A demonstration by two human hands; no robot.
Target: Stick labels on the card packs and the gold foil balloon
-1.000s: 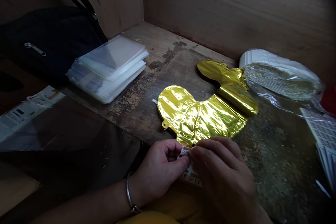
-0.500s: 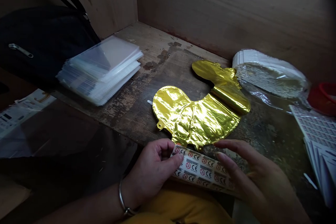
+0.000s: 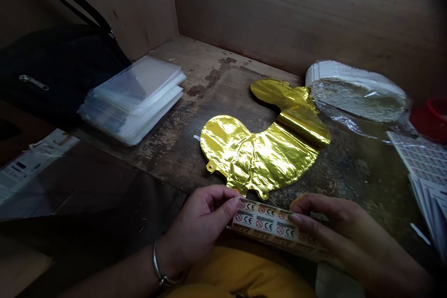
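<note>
My left hand [image 3: 209,219], with a metal bangle at the wrist, pinches the left end of a sheet of CE stickers [image 3: 265,220] between thumb and fingers. The sheet is bent over lengthwise and printed with rows of CE marks and red warning circles. At its right end, my right hand [image 3: 331,226] grips it with thumb and forefinger. Just beyond my hands a flat gold foil balloon [image 3: 265,153] lies on the table, partly folded over, its small tabs pointing toward me. A bit of orange shows by my left fingertips, too small to name.
A stack of clear plastic sleeves [image 3: 136,98] stands on the worn wooden table [image 3: 164,144], beside a dark bag [image 3: 63,74]. At the right are a plastic-wrapped white bundle [image 3: 359,91], a red container [image 3: 431,121] and printed sheets [image 3: 422,163]. Wooden panels [image 3: 279,14] wall the back.
My right thumb and forefinger have closed onto the sticker sheet, and its upper face has tilted and folded narrower. The view has shifted slightly; the balloon keeps its place on the table.
</note>
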